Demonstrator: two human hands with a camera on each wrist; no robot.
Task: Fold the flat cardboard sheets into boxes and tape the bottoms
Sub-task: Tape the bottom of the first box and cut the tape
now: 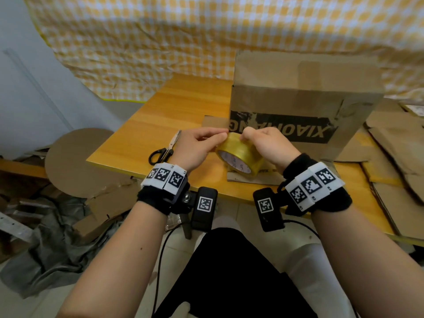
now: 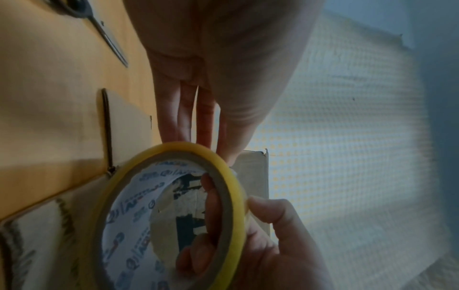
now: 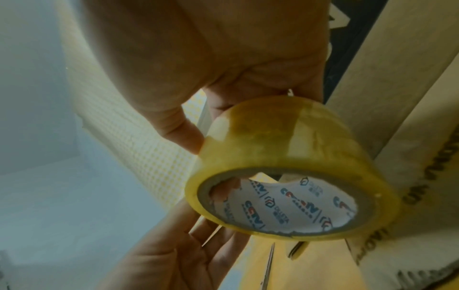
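A roll of clear yellowish tape (image 1: 241,154) hangs just above the wooden table (image 1: 172,111), held between both hands. My right hand (image 1: 249,136) grips the roll (image 2: 129,212), thumb on the outer surface and fingers through the core. My left hand (image 1: 216,138) pinches the roll's upper rim (image 3: 285,141) with its thumb and nearly straight fingers. Right behind the roll stands a folded brown cardboard box (image 1: 298,99) with black upside-down lettering and its closed flaps on top. One flap of it lies flat on the table under the roll.
Black-handled scissors (image 1: 161,151) lie on the table just left of my left hand. Flat cardboard sheets (image 1: 394,157) are stacked at the right. A round cardboard disc (image 1: 75,161) and scraps sit off the table's left edge. A yellow checked cloth hangs behind.
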